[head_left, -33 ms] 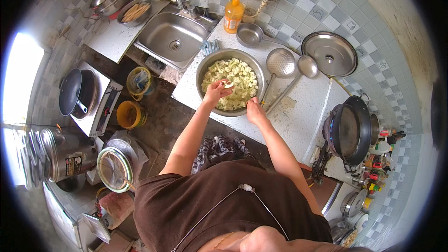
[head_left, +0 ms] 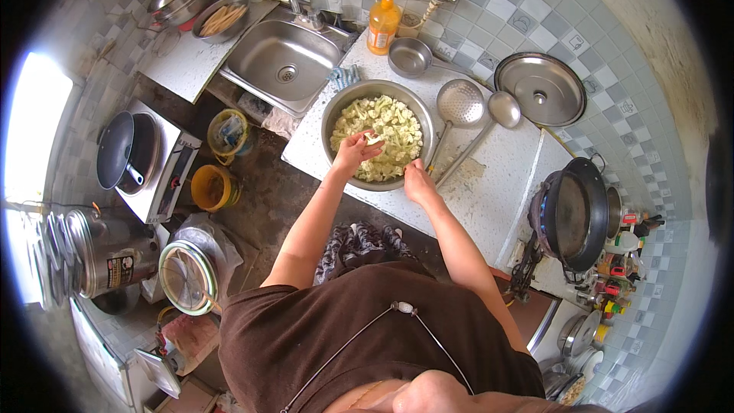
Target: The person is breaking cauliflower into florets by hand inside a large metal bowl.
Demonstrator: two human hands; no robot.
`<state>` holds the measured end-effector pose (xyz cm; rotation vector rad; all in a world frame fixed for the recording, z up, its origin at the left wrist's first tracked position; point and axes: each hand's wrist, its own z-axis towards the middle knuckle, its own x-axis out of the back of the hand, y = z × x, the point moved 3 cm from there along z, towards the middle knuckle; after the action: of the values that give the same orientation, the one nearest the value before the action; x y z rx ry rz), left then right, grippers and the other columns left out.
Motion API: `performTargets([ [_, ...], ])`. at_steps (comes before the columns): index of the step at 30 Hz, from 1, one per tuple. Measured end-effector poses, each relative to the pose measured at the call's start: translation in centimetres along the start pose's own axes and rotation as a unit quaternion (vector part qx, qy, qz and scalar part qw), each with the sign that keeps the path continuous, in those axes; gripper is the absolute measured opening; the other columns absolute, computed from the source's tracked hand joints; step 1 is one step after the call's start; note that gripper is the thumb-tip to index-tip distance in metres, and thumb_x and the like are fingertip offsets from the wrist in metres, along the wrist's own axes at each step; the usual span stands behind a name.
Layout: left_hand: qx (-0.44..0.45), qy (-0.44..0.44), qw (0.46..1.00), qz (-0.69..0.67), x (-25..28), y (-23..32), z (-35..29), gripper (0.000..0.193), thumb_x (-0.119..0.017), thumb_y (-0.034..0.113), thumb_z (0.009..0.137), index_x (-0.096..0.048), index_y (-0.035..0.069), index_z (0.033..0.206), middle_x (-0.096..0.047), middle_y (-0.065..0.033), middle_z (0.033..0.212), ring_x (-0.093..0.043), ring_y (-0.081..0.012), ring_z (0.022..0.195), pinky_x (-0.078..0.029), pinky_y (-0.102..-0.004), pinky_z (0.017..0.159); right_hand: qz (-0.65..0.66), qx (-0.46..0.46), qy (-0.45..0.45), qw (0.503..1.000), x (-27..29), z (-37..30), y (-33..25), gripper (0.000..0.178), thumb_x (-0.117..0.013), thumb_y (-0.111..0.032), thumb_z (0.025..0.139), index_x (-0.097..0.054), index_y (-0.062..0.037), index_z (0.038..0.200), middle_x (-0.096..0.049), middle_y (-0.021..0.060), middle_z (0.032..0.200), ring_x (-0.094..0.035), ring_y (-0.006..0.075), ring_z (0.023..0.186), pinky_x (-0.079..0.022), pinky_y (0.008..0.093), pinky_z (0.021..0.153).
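Observation:
A wide steel basin [head_left: 327,118] stands on the white counter, heaped with cut cauliflower [head_left: 390,118]. My left hand [head_left: 355,153] is over the near left part of the basin, fingers curled palm-up around a small cauliflower floret [head_left: 372,138]. At the basin's near right rim is my right hand [head_left: 417,182], its fingers closed together. What they grip, the rim or something small, is hidden. Just right of the basin lie a skimmer [head_left: 460,102] and a ladle [head_left: 504,110], their handles reaching toward my right hand.
Behind the basin are a blue cloth [head_left: 344,76], an orange pump bottle [head_left: 382,23] and a small saucepan [head_left: 410,57]. A steel sink [head_left: 252,57] is at far left; a large round lid [head_left: 540,89] leans on the tiles. At right a black wok [head_left: 577,218] sits on a burner.

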<state>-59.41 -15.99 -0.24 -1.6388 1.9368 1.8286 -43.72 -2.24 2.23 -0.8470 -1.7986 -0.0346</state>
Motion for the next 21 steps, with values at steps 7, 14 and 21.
performTargets([
  [7,-0.039,0.055,0.994,0.084,0.3,0.1,-1.0,0.025,-0.045,0.007,0.099,-0.052,-0.003,0.122,-0.06,-0.0131,0.112,-0.062,-0.0294,0.11,-0.056,-0.0395,0.086,0.018,-0.001,0.011,1.0,-0.2,0.7,-0.1,0.023,-0.044,-0.01,0.091,-0.059,-0.0029,0.107,-0.047,0.0172,0.125,-0.058,0.0376,0.106,-0.048,0.0466,0.088],
  [14,-0.29,0.099,0.673,0.673,-4.1,0.2,-0.7,0.058,-0.072,0.006,0.073,-0.057,0.015,0.129,-0.047,-0.0152,0.142,-0.046,-0.0381,0.129,-0.043,-0.0462,0.102,0.02,-0.001,0.012,1.0,-0.4,1.3,0.3,0.026,-0.043,-0.012,0.092,-0.06,-0.0026,0.109,-0.047,0.0206,0.125,-0.056,0.039,0.108,-0.046,0.0457,0.091],
  [21,-0.23,-0.086,0.525,0.815,-7.7,-4.8,3.7,0.042,-0.062,0.021,0.086,-0.055,0.02,0.127,-0.035,-0.0065,0.15,-0.025,-0.0284,0.142,-0.026,-0.0651,0.105,0.004,0.028,0.039,0.999,-1.1,1.9,0.9,0.023,-0.045,-0.015,0.094,-0.057,-0.0006,0.107,-0.046,0.0236,0.12,-0.054,0.0426,0.105,-0.045,0.0476,0.09],
])
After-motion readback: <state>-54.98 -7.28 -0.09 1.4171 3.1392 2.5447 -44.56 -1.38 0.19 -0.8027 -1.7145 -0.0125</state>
